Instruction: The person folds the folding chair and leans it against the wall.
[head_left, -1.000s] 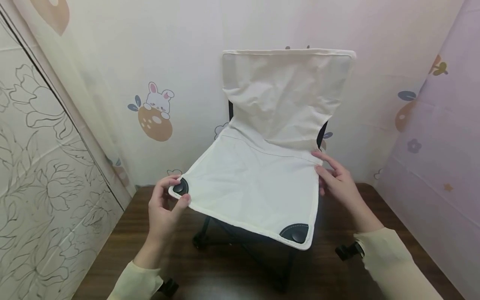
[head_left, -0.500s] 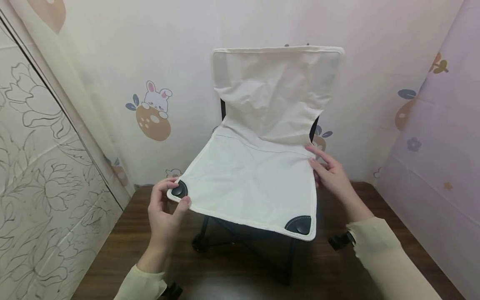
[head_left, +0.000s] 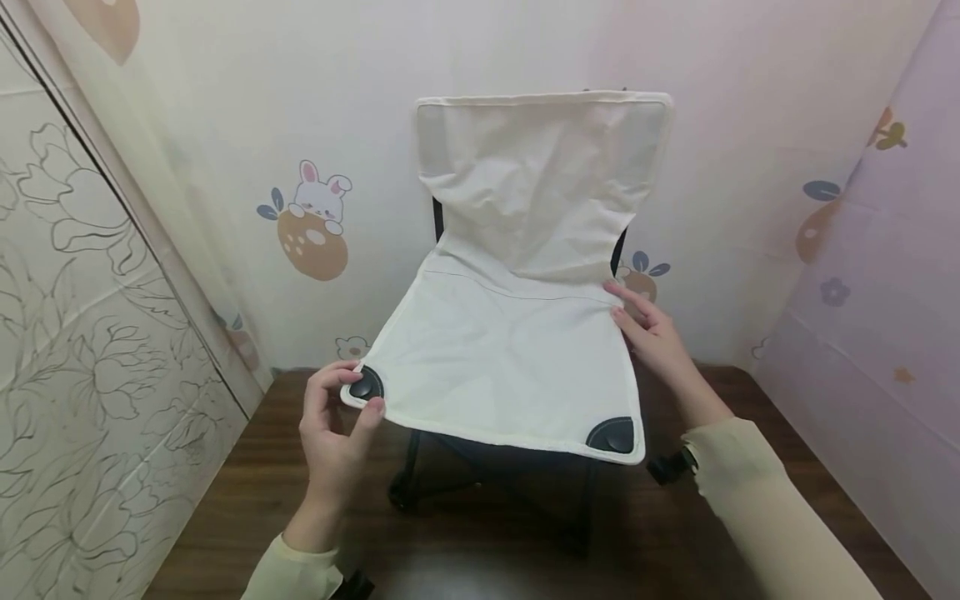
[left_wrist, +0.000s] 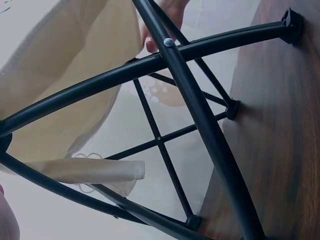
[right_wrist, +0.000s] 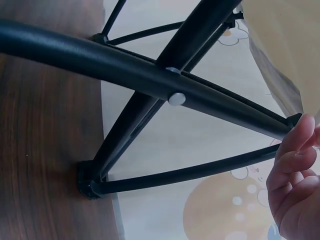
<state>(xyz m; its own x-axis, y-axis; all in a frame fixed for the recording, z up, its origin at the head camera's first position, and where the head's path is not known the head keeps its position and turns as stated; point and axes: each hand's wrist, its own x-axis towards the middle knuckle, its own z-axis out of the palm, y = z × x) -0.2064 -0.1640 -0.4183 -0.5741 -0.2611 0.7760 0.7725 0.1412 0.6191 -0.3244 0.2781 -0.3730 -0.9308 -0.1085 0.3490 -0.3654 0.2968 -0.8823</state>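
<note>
A folding chair (head_left: pixel 517 358) with a white fabric seat and back stands on the brown table, its seat facing me. The left hand (head_left: pixel 330 425) grips the front left corner of the seat, thumb at the front edge and fingers by the black corner patch (head_left: pixel 367 384). At the rear right of the seat, the right hand (head_left: pixel 656 337) holds the side edge near the backrest. Crossed dark tubes of the chair frame (left_wrist: pixel 195 100) fill the left wrist view. In the right wrist view, curled fingers (right_wrist: pixel 295 165) lie at the frame's upper joint.
Under the chair is a dark wood-grain table (head_left: pixel 247 500). A pale curtain (head_left: pixel 360 83) with rabbit and fruit prints hangs close behind the backrest. To the left stands a panel (head_left: pixel 90 333) with flower line drawings; a pinkish sheet (head_left: pixel 885 350) hangs on the right.
The chair has turned a little: its backrest has shifted left, and the front right corner has moved right and up in view. The right hand has moved left with it, still holding the edge.
</note>
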